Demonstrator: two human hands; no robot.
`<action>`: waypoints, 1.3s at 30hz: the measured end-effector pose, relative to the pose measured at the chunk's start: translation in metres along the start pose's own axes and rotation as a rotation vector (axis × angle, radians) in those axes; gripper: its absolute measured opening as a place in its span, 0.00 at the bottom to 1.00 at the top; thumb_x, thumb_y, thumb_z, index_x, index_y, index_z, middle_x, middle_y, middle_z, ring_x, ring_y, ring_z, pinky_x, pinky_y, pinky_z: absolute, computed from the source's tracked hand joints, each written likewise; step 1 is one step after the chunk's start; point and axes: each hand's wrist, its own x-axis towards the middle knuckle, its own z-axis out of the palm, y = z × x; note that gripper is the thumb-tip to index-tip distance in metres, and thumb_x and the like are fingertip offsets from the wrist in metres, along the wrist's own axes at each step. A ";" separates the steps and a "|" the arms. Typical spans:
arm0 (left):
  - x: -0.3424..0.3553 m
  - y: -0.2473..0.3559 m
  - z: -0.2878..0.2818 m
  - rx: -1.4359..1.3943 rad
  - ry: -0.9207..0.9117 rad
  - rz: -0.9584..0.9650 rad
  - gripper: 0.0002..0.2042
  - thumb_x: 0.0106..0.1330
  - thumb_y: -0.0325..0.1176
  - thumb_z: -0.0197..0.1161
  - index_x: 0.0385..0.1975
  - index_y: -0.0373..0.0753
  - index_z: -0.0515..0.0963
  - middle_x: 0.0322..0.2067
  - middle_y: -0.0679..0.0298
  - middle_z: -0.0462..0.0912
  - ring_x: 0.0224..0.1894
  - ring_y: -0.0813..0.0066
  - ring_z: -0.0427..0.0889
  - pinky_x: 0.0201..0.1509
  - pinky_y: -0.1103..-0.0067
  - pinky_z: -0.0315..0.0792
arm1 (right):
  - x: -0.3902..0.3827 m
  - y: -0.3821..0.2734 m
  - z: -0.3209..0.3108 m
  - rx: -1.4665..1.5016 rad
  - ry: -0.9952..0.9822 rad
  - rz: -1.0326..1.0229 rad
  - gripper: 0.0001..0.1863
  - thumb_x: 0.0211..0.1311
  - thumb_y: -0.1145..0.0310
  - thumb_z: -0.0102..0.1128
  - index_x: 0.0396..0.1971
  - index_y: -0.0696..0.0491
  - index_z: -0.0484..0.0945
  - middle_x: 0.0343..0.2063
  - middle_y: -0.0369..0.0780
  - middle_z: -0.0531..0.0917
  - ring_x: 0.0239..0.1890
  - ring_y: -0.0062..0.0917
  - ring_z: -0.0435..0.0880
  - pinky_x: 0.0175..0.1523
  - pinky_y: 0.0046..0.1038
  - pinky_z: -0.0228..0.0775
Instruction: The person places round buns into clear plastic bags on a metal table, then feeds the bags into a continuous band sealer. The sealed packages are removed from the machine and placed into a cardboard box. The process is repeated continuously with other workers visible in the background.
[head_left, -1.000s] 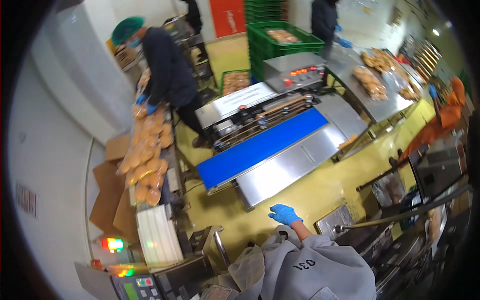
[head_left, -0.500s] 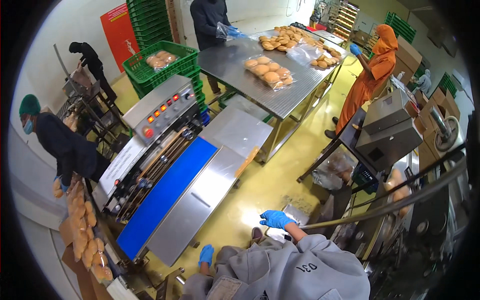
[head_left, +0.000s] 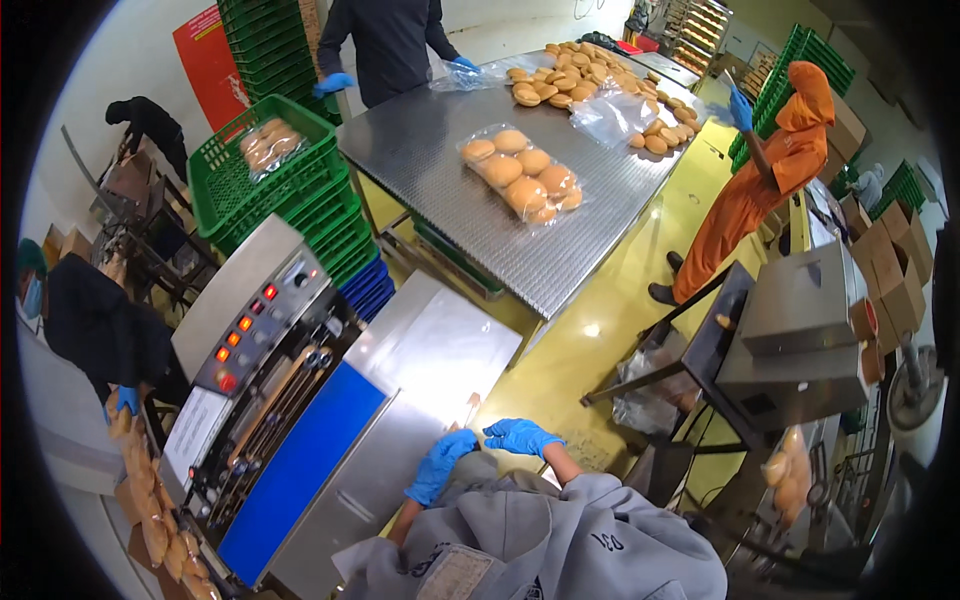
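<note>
Left hand (head_left: 440, 467) curled, grip unclear, and right hand (head_left: 520, 438), open and empty-looking, beside a steel shelf (head_left: 372, 470): likely stiff, slick, best held edgewise.

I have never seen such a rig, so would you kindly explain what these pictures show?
There is no robot: a person wears a wide fisheye camera on the head, looking down, so straight edges bend toward the rim. The wearer's blue-gloved left hand and right hand are close together in the lower middle; I can make out nothing held in either. To their left stands a machine with a blue belt and glowing lights. Ahead, a metal table bears a clear bag of buns and, farther off, a pile of loose buns beside clear plastic.
</note>
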 end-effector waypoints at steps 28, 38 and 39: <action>0.511 0.179 0.138 -0.240 0.608 0.070 0.33 0.69 0.40 0.52 0.67 0.34 0.44 0.65 0.52 0.54 0.67 0.64 0.54 0.69 0.73 0.53 | 0.470 0.120 -0.653 -0.127 0.380 0.102 0.33 0.49 0.41 0.59 0.47 0.54 0.79 0.45 0.50 0.80 0.47 0.43 0.79 0.50 0.39 0.68; 0.441 0.185 0.128 -0.438 0.601 -0.120 0.25 0.69 0.45 0.51 0.60 0.36 0.65 0.55 0.60 0.72 0.58 0.74 0.68 0.61 0.78 0.62 | 0.413 0.133 -0.576 0.100 0.348 0.014 0.26 0.51 0.47 0.59 0.40 0.54 0.82 0.40 0.49 0.82 0.44 0.39 0.81 0.50 0.34 0.69; 0.443 0.181 0.113 -0.199 0.732 -0.134 0.23 0.69 0.47 0.49 0.56 0.36 0.71 0.56 0.62 0.71 0.57 0.74 0.69 0.61 0.76 0.63 | 0.404 0.132 -0.567 0.171 0.312 -0.029 0.25 0.51 0.49 0.60 0.40 0.54 0.82 0.41 0.49 0.82 0.45 0.39 0.81 0.51 0.33 0.69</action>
